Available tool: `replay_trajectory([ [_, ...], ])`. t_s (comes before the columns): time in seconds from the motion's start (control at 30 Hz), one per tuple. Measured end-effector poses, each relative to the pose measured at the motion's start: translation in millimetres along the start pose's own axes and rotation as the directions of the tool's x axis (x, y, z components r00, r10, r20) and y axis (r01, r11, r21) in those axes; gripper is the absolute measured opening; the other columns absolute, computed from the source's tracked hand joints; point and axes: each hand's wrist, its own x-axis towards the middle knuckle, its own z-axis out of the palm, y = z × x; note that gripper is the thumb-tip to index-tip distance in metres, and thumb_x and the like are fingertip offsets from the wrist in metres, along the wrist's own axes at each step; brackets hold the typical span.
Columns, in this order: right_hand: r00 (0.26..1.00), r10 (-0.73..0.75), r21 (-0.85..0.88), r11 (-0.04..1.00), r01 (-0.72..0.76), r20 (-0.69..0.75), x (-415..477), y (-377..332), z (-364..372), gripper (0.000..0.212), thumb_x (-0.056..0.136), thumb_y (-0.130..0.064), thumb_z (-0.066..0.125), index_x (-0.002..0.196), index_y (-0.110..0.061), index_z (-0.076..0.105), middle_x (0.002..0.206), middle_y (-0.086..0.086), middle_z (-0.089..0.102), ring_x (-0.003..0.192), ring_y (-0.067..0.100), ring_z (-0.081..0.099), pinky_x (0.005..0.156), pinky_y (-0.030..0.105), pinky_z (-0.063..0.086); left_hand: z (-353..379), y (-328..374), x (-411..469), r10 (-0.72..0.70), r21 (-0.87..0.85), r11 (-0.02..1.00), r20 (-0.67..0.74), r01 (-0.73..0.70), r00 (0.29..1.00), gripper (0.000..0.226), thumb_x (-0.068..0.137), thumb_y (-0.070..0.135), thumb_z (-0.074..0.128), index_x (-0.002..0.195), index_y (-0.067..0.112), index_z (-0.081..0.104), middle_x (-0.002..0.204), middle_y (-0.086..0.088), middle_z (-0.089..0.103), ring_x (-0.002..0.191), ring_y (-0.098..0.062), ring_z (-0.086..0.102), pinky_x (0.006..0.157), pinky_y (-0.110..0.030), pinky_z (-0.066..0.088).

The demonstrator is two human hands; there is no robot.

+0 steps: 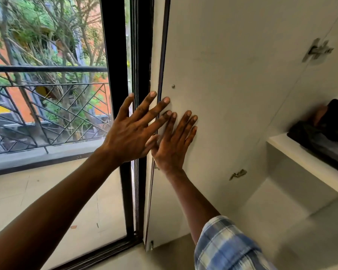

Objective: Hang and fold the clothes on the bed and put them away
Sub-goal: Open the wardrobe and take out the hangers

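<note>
Dark folded clothes (324,133) rest on the white shelf (293,151) at three o'clock. Left hand (133,131) and right hand (174,143), spread wide and holding nothing, lie against the white wardrobe door (232,84); swing it with even pressure, fingertips off its edge

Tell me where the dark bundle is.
In the head view the dark bundle lies at the far right on the white shelf, right of the open white door.
</note>
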Motion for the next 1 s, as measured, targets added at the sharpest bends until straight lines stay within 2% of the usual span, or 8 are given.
replay_trajectory([
  [0.17, 0.997, -0.072, 0.05, 0.996, 0.07, 0.041, -3, 10, -16, 0.079, 0.103, -0.059, 0.033, 0.163, -0.009, 0.023, 0.169, 0.027, 0.008, 0.158, 0.045, 0.001, 0.122, 0.065, 0.018, 2, 18, 0, -0.085, -0.117, 0.99, -0.067, 0.077, 0.994, 0.069, 0.104, 0.049, 0.042, 0.163, 0.015, 0.03, 0.172, -0.014, 0.016, 0.159, -0.037, 0.012, 0.122, -0.067, 0.019],
  [0.33, 0.995, -0.081, 0.293, 0.954, 0.062, 0.051, -25, 69, -64, 0.075, 0.102, -0.048, 0.052, 0.163, -0.012, 0.025, 0.172, 0.014, 0.013, 0.16, 0.031, 0.005, 0.12, 0.061, 0.029, -7, 79, 20, -0.145, -0.413, 0.909, -0.19, 0.056, 0.971, 0.053, 0.102, 0.04, 0.055, 0.146, 0.012, 0.057, 0.167, -0.017, 0.029, 0.158, -0.039, 0.018, 0.123, -0.066, 0.02],
  [0.4, 0.999, 0.012, 0.345, 0.938, -0.027, 0.045, -37, 107, -89, 0.071, 0.102, -0.048, 0.052, 0.161, -0.017, 0.029, 0.171, 0.008, 0.018, 0.159, 0.025, 0.016, 0.117, 0.058, 0.04, -13, 119, 37, -0.143, -0.568, 0.823, -0.184, 0.014, 0.972, 0.043, 0.1, 0.037, 0.061, 0.134, 0.012, 0.067, 0.166, -0.017, 0.032, 0.158, -0.038, 0.017, 0.122, -0.064, 0.022],
  [0.5, 0.991, 0.132, 0.343, 0.929, -0.137, 0.036, -54, 172, -136, 0.069, 0.101, -0.06, 0.037, 0.159, -0.022, 0.035, 0.169, 0.0, 0.024, 0.152, 0.016, 0.031, 0.111, 0.038, 0.047, -20, 188, 66, -0.091, -0.747, 0.663, -0.134, -0.04, 0.987, 0.035, 0.101, 0.039, 0.061, 0.126, 0.015, 0.069, 0.165, -0.013, 0.036, 0.159, -0.031, 0.017, 0.123, -0.057, 0.026],
  [0.57, 0.977, 0.211, 0.284, 0.938, -0.198, -0.017, -70, 225, -172, 0.058, 0.104, -0.048, 0.045, 0.153, -0.018, 0.044, 0.163, 0.003, 0.035, 0.148, 0.014, 0.038, 0.111, 0.031, 0.046, -24, 242, 90, -0.028, -0.836, 0.539, -0.14, -0.103, 0.99, 0.03, 0.102, 0.036, 0.062, 0.124, 0.017, 0.068, 0.161, -0.011, 0.042, 0.158, -0.027, 0.023, 0.12, -0.053, 0.034],
  [0.73, 0.906, 0.382, 0.164, 0.92, -0.355, -0.183, -117, 353, -278, 0.043, 0.099, -0.017, 0.062, 0.141, -0.012, 0.055, 0.148, 0.005, 0.052, 0.14, 0.022, 0.048, 0.105, 0.053, 0.05, -43, 382, 158, 0.11, -0.93, 0.268, -0.229, -0.251, 0.967, 0.025, 0.1, 0.033, 0.062, 0.118, 0.019, 0.071, 0.149, -0.005, 0.054, 0.144, -0.023, 0.045, 0.107, -0.042, 0.05],
  [0.87, 0.816, 0.51, 0.075, 0.857, -0.51, -0.271, -151, 452, -371, 0.035, 0.096, -0.012, 0.054, 0.13, -0.015, 0.062, 0.135, 0.0, 0.057, 0.129, 0.017, 0.054, 0.102, 0.05, 0.052, -72, 493, 214, 0.173, -0.947, 0.079, -0.295, -0.312, 0.94, 0.023, 0.099, 0.033, 0.061, 0.113, 0.019, 0.073, 0.14, -0.001, 0.061, 0.133, -0.018, 0.053, 0.102, -0.027, 0.049],
  [1.0, 0.724, 0.604, -0.042, 0.758, -0.651, -0.335, -180, 553, -452, 0.037, 0.091, -0.008, 0.059, 0.126, -0.02, 0.064, 0.128, -0.004, 0.058, 0.122, 0.018, 0.056, 0.101, 0.047, 0.05, -99, 600, 266, 0.253, -0.958, -0.053, -0.286, -0.282, 0.924, 0.024, 0.098, 0.032, 0.062, 0.116, 0.019, 0.071, 0.138, 0.003, 0.061, 0.131, -0.015, 0.053, 0.104, -0.018, 0.041],
])
